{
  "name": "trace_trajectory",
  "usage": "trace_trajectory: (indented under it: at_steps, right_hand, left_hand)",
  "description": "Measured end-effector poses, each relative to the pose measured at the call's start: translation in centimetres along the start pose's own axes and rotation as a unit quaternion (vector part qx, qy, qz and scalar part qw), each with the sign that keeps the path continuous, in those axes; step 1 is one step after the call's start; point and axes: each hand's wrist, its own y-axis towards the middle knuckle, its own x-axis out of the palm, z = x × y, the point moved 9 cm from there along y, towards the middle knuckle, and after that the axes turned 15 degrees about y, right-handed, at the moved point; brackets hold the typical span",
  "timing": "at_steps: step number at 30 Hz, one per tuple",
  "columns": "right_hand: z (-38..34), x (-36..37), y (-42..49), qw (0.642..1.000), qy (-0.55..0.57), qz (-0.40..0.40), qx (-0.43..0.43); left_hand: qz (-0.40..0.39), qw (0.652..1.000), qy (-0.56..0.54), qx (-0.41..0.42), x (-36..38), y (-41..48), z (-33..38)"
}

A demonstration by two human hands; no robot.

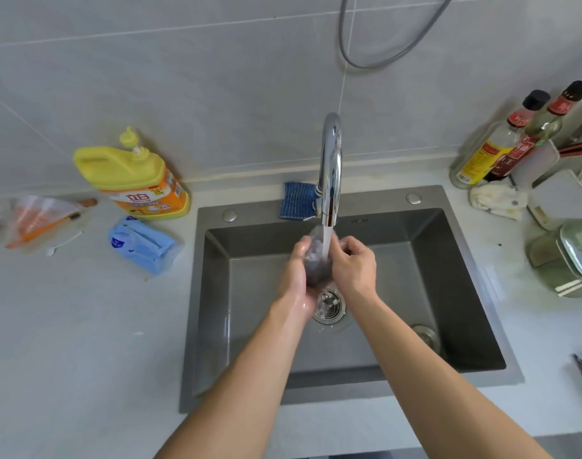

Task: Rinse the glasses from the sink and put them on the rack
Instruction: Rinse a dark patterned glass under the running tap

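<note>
A clear glass (317, 260) is held over the middle of the grey sink (475, 293), right under the chrome tap (331, 167). Water runs from the spout into the glass and spills toward the drain (329, 306). My left hand (296, 273) grips the glass from the left and below. My right hand (352, 263) grips it from the right, fingers curled at its rim. The glass is partly hidden between both hands. No other glass shows in the basin. A white rack (581, 180) stands at the right edge, partly cut off.
A yellow detergent bottle (134, 177) and a blue packet (144, 246) stand left of the sink. A blue sponge cloth (298, 200) lies behind the tap. Sauce bottles (501, 150), a rag (496, 200) and a green lidded dish (574, 260) crowd the right counter.
</note>
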Motion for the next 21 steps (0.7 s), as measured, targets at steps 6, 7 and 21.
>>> trace_trajectory:
  at_steps: [6,7,21]
  right_hand:
    - [0.6,3.9,-2.3,0.905,-0.179,-0.386,-0.012]
    - [0.5,4.1,-2.2,0.884,-0.251,-0.393,-0.041]
    - [2.2,3.6,-1.7,0.846,-0.344,-0.395,-0.1]
  left_hand:
    - [0.051,0.998,0.029,-0.025,-2.1,0.6,0.5]
    - [0.038,0.999,0.023,-0.031,-2.0,0.8,0.1]
    - [0.016,0.995,0.056,-0.075,-3.2,1.4,-0.1]
